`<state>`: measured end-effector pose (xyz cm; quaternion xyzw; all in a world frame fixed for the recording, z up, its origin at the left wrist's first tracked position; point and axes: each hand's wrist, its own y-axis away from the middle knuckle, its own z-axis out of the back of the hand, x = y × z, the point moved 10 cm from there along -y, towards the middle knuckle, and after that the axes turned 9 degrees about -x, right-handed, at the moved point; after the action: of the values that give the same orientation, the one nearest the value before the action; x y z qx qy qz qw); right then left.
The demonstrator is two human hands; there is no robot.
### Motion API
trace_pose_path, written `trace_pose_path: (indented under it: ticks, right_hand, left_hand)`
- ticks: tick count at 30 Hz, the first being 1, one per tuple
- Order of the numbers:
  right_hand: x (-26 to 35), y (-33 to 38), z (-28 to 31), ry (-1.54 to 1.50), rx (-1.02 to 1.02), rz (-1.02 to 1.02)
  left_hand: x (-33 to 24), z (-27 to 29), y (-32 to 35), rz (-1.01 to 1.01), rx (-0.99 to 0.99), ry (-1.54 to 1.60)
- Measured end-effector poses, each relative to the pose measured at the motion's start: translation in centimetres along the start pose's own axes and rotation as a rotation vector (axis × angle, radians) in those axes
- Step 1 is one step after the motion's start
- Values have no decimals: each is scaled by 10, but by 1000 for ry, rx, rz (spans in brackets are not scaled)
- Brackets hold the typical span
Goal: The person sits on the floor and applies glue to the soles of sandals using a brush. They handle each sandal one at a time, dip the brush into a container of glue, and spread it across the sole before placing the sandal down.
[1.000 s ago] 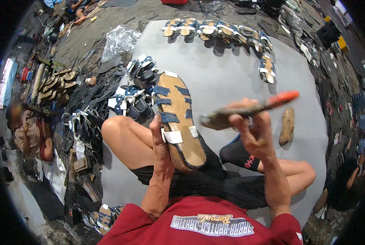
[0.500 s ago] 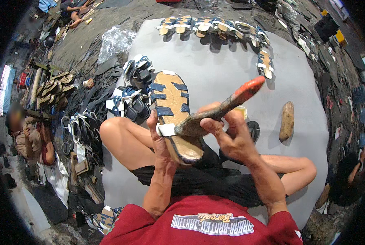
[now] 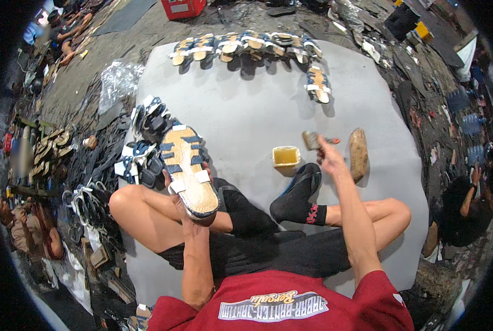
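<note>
We hold a sandal up in the left hand while the right hand keeps a brush by a small glue tub.

Our left hand (image 3: pixel 181 194) has its fingers closed around a tan sandal (image 3: pixel 187 168) with blue and white straps, held sole-up above our left knee, over the near left part of the grey mat (image 3: pixel 246 105). Our right hand (image 3: pixel 328 157) grips an orange-handled brush (image 3: pixel 315 140), fingers wrapped round it, just beside the yellow tub (image 3: pixel 285 156) near the mat's middle. A tan insole (image 3: pixel 359 154) lies just right of that hand. A row of finished sandals (image 3: pixel 246 45) lines the far edge.
</note>
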<state>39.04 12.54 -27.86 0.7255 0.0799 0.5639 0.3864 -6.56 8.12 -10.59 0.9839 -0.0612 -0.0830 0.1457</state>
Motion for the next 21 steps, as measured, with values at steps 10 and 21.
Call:
trace_pose_path:
  ticks: [10,21]
  right_hand:
    - [-6,4,16,1086,-382,335]
    - [63,265,-174,-28,424,293]
  left_hand:
    - [-10,13,3,-259,-245,-190]
    - [76,3,-1,-190,-320,-589]
